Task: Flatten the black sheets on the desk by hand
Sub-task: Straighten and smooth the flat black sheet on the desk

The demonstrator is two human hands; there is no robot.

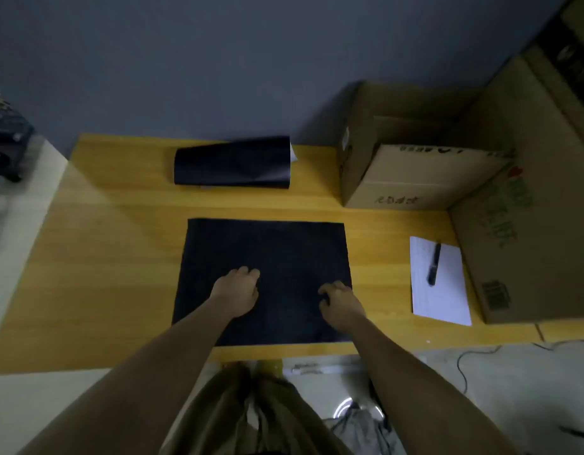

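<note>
grey wall backs a yellow wooden desk (103, 244) seen from above, where a person stands at the near edge with both bare forearms reaching forward. at the far left, off the desk, dark equipment (8, 142) sits blurred and cannot be made out. toward the back of the desk, a curled black sheet (233, 162) lies rolled over on itself, well apart from the hands. nearer the person, a flat black sheet (267, 247) lies spread at the middle of the desk, its near edge close to the desk's front edge. the left hand (236, 292) rests palm down on the flat sheet's left half, fingers relaxed and gripping nothing. the right hand (340, 300) presses on the sheet near its right edge with fingers curled under, knuckles up, and no object in its grasp. to the right of the sheet, a white paper (443, 300) lies on the desk with a black pen (434, 264) on top of it. cardboard boxes (415, 172) stand at the back right corner, and a larger cardboard box (520, 244) stands beside the paper at the right.
</note>
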